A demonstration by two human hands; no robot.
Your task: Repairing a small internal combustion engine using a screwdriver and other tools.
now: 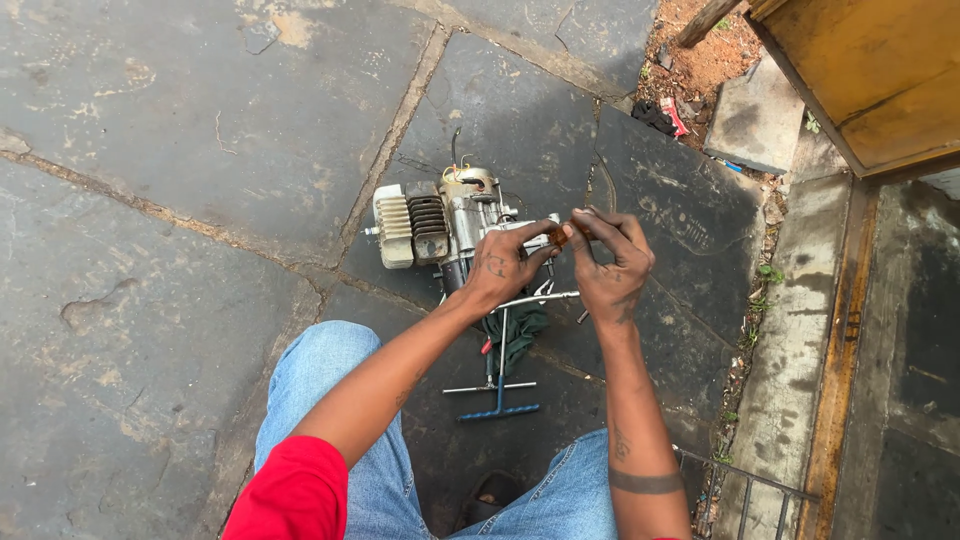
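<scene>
Nearest the camera, the person's knees in blue denim jeans (370,480) frame a dark shoe tip (492,494) on the grey stone-slab floor (180,150).

Just beyond the shoe, two T-handle wrenches lie on the floor: a blue T-handle wrench (499,408) and a bare-steel T-handle wrench (491,386), their crossbars close together and roughly parallel. Their shafts run up toward a crumpled dark green rag (520,330) below the hands.

Above the rag, both hands meet over the work. The left hand (497,268) and the right hand (612,268) each pinch a small amber-brown part (562,236) between thumb and fingertips; both grips are pressed together on it. The part is held in the air, just above the right end of the engine. What kind of part it is cannot be told.

Directly beyond the hands sits a small grey-metal engine with a finned cylinder (440,222), resting on the floor; the pale fins point left.

Farthest, at upper right, lie a strip of red-brown soil with litter (700,60) and a yellow-painted wooden panel (870,70).
</scene>
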